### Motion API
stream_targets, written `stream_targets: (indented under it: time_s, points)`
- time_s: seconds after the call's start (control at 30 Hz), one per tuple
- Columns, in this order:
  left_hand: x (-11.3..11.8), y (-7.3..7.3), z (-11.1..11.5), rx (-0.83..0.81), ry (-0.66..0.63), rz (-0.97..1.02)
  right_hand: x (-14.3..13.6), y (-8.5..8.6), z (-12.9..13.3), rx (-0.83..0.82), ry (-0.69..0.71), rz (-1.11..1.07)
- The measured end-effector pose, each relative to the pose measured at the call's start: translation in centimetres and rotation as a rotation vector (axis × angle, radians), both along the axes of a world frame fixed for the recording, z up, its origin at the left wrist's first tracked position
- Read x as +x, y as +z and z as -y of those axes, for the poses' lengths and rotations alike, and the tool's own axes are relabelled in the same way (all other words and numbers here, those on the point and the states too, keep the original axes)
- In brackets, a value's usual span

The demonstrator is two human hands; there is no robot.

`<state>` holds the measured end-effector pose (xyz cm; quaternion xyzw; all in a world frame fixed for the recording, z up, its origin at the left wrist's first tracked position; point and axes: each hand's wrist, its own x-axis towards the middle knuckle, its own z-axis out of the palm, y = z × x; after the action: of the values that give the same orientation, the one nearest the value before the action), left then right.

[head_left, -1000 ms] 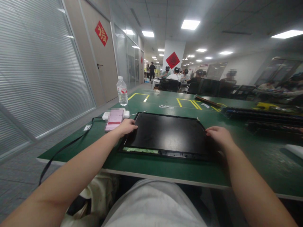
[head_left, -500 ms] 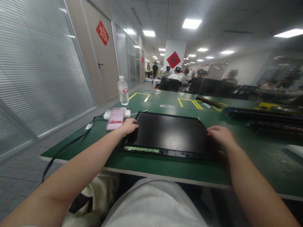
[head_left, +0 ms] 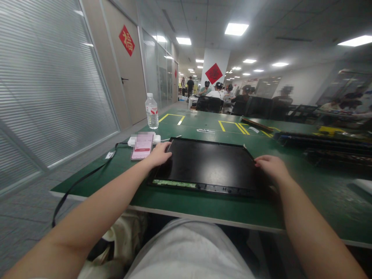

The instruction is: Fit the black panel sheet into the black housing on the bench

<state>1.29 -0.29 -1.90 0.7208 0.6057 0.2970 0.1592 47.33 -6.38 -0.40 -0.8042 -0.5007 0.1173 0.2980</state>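
A black LCD panel (head_left: pixel 207 161) lies nearly flat on the green table in front of me. A green circuit strip (head_left: pixel 174 183) runs along the left part of its near edge. My left hand (head_left: pixel 159 155) grips the panel's left edge, thumb over the top and the other fingers at the border. On the opposite side my right hand (head_left: pixel 270 166) pinches the right edge between thumb and fingers. The fingertips under both borders are hidden.
Left of the panel lie a phone (head_left: pixel 142 147) with its screen lit and a white power strip (head_left: pixel 158 139). A water bottle (head_left: pixel 152 112) stands behind them. Long dark parts (head_left: pixel 314 141) lie at the right. The table's near edge (head_left: pixel 203 219) is close to my lap.
My left thumb and fingers have shifted slightly along the panel's left edge. The panel and my right hand look almost unchanged.
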Motion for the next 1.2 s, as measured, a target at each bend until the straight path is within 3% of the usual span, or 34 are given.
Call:
stream_targets:
  time_s: [0.2, 0.37, 0.7, 1.2]
  points:
    - [-0.4, 1.2, 0.8, -0.017, -0.085, -0.257, 0.2, -0.2, -0.1, 0.015, 0.004, -0.008]
    - [-0.5, 1.8, 1.3, -0.019, -0.084, -0.349, 0.3, -0.5, -0.3, 0.034, 0.010, -0.018]
    - [-0.5, 1.9, 1.3, -0.050, -0.039, -0.293, 0.9, -1.0, -0.8, 0.071, -0.009, -0.138]
    - [-0.9, 1.5, 0.6, -0.025, -0.006, -0.212, 0.8, -1.1, -0.8, 0.072, -0.002, -0.130]
